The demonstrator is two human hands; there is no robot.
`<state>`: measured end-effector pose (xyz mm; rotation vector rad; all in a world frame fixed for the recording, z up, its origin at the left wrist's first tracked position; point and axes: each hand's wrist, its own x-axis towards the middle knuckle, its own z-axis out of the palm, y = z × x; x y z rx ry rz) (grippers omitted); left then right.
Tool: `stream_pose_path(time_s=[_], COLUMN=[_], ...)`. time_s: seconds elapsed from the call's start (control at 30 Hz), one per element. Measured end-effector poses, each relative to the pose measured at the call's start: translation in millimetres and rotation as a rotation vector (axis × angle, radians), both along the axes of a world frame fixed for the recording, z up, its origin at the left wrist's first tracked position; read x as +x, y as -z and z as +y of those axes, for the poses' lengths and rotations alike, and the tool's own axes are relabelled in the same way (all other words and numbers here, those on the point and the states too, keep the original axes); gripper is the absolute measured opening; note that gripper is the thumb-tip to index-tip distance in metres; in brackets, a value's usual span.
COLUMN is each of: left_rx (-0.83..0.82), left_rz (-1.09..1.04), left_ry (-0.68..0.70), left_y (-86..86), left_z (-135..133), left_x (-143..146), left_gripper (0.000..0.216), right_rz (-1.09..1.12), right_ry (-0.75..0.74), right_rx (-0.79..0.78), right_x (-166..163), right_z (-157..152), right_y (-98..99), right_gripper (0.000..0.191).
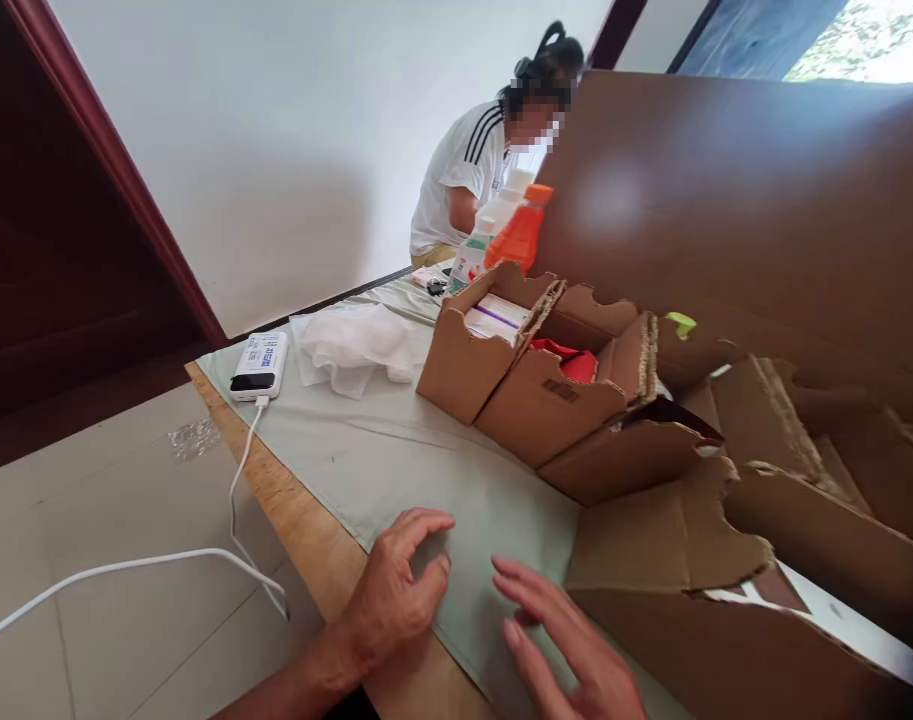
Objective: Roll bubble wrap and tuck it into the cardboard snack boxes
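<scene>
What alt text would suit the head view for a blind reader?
The left hand and right hand, both empty, rest on a pale green cloth beside torn cardboard boxes. A white power bank lies farther back; another person sits behind bottles.

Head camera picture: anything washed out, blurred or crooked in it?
In the head view the whole scene leans; the window at top right is blown out white, a pale glare patch sits on the big cardboard flap, and the right hand looks slightly soft.

White wall (pixel 291 150), pale tiled floor (pixel 88 500), dark red door frame (pixel 118 170), daylit window (pixel 861 40).
</scene>
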<state>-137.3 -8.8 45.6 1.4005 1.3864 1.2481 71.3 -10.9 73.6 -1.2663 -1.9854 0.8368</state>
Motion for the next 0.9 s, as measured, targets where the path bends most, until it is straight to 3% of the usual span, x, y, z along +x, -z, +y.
stream_pose_path(time_s=[0.17, 0.37, 0.63, 0.9], left_rx=[0.064, 0.032, 0.146, 0.182], left_rz=[-0.053, -0.061, -0.052, -0.091], left_ry=[0.079, 0.082, 0.106, 0.097], left_y=[6.3, 12.4, 40.6, 47.3], left_z=[0, 4, 9, 10], left_x=[3, 2, 6, 10], left_gripper=[0.044, 0.040, 0.047, 0.054], right_rz=[-0.064, -0.129, -0.293, -0.545], right_ry=[-0.109, -0.211, -0.263, -0.176], right_rx=[0.172, 0.310, 0.354, 0.367], right_x=[-69, -131, -202, -237], right_z=[80, 146, 197, 223], right_y=[-24.6, -27.2, -27.2, -43.5], right_gripper=[0.033, 0.039, 0.054, 0.052])
